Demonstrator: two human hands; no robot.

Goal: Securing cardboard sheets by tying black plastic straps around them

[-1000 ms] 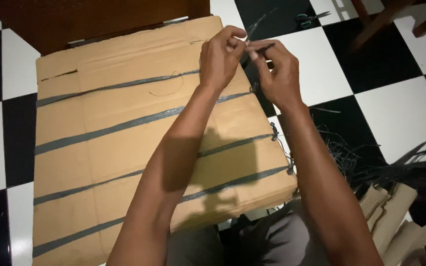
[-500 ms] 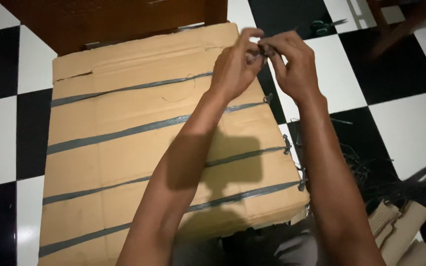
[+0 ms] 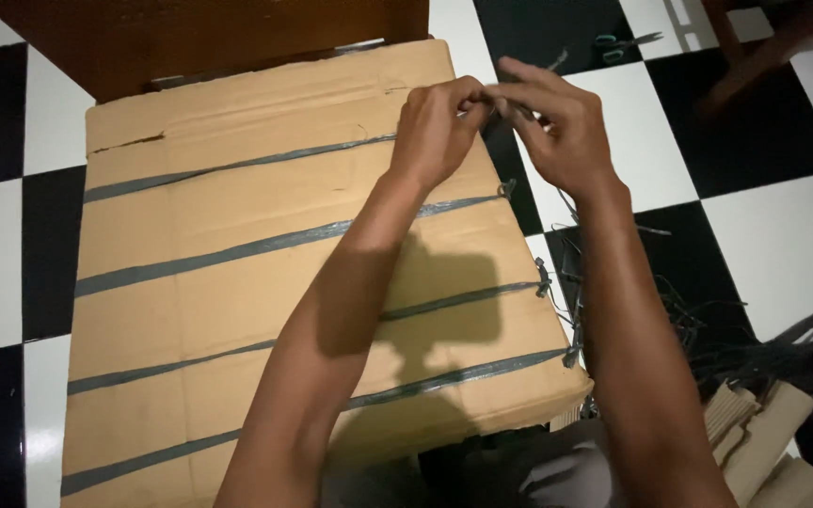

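A big brown cardboard box (image 3: 237,216) lies on the checkered floor, bound by several dark grey plastic straps (image 3: 228,252). My left hand (image 3: 437,127) and my right hand (image 3: 557,127) meet at the box's far right edge, fingers pinched together on the end of the topmost strap (image 3: 237,166). The strap end between the fingertips is mostly hidden by the fingers. Knotted strap ends (image 3: 543,277) show along the right edge of the box.
Loose dark strap pieces (image 3: 773,353) lie on the floor at the right. Cardboard scraps (image 3: 764,442) sit at the lower right. Scissors (image 3: 625,41) lie on a black tile at the top right. Dark wooden furniture (image 3: 209,33) stands behind the box.
The view has shifted, so box and hands sit lower and further right in the frame. Both hands stay pinched on the strap end at the box's right edge, fingers working slightly.
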